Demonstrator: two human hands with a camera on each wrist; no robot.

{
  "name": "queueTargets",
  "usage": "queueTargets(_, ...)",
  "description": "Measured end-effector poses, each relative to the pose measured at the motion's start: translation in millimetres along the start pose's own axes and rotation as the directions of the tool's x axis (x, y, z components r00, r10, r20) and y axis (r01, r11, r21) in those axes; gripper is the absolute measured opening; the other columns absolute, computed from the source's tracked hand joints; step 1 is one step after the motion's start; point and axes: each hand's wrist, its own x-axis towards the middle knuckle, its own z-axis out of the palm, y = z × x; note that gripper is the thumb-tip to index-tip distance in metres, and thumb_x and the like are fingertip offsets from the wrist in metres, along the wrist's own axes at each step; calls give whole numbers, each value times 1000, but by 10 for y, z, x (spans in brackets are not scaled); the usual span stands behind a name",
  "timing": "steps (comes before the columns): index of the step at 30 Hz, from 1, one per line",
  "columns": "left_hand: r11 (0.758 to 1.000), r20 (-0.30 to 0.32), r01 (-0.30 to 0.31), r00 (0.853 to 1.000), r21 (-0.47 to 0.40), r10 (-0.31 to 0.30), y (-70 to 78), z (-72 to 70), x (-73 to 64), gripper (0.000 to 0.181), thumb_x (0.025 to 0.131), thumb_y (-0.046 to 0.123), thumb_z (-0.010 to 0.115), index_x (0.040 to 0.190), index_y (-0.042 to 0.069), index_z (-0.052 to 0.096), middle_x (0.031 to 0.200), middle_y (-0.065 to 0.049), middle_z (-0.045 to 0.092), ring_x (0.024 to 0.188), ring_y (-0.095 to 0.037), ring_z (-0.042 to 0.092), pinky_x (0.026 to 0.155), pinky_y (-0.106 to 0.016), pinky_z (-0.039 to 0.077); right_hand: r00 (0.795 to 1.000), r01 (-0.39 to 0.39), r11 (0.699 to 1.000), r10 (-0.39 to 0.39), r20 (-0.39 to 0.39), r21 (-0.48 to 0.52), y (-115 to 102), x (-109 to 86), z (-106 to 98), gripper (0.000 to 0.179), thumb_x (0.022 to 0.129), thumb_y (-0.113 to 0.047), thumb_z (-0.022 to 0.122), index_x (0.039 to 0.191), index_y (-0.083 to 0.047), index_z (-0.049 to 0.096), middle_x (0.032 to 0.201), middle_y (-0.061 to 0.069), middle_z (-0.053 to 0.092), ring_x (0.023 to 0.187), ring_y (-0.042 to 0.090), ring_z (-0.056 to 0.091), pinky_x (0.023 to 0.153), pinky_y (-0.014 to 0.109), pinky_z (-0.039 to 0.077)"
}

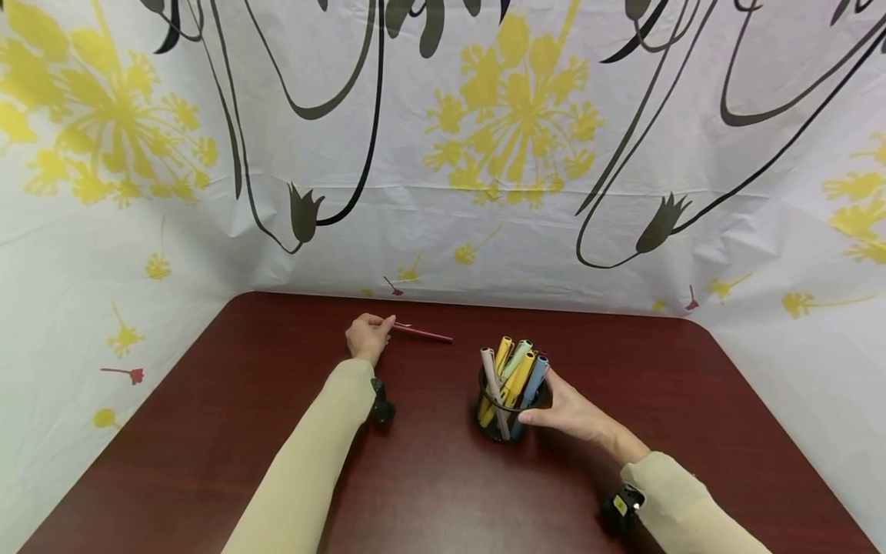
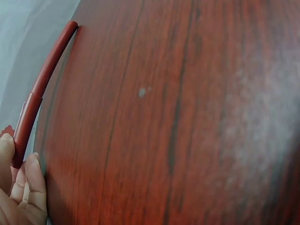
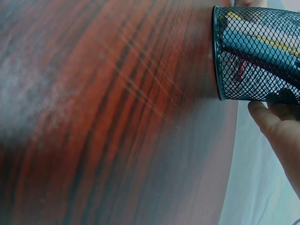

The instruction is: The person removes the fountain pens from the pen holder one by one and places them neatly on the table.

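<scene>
Far out on the table, my left hand (image 1: 369, 336) pinches one end of a slim dark red marker (image 1: 424, 333). In the left wrist view the capped red marker (image 2: 50, 68) points away from my thumb and fingers (image 2: 35, 183), close over the wood. My right hand (image 1: 571, 409) grips the side of a black mesh pen cup (image 1: 487, 420), thumb at the near side. Upright in the cup lean several markers: a grey one (image 1: 491, 373), yellow ones (image 1: 517, 377), a light green one and a blue one (image 1: 534, 381). The right wrist view shows the mesh wall (image 3: 255, 70) beside my thumb.
Under both hands is a dark reddish-brown wooden table (image 1: 415, 477) with rounded far corners. A white cloth (image 1: 415, 231) printed with yellow and grey flowers hangs behind it and along the sides. Each wrist wears a small black camera.
</scene>
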Motion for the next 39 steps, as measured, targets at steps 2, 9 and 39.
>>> queueTargets(2,1000,0,-7,1000,28,7,9,-6,-1,29,85,33,70,93,5,66,84,-15,71,70,-22,69,69,-35,54,1000,9,1000,-9,1,6,0,0,-3,92,81,-23,74,148,0,15,146,22,30,136,35,26,107,43,30)
queueTargets(9,997,12,-23,1000,73,22,7,-20,11,30,85,34,70,92,5,66,82,-15,71,72,-24,69,74,-38,53,1000,6,1000,-6,-5,-4,-1,-10,-3,90,81,-21,74,148,0,17,145,21,33,133,32,28,103,27,33)
queueTargets(39,999,15,-20,1000,38,20,-20,-19,25,26,84,29,71,89,4,65,80,-15,71,67,-20,69,70,-35,54,1000,23,999,-23,-3,33,-10,-13,4,85,81,-21,74,145,-2,22,139,19,40,121,2,40,96,13,34)
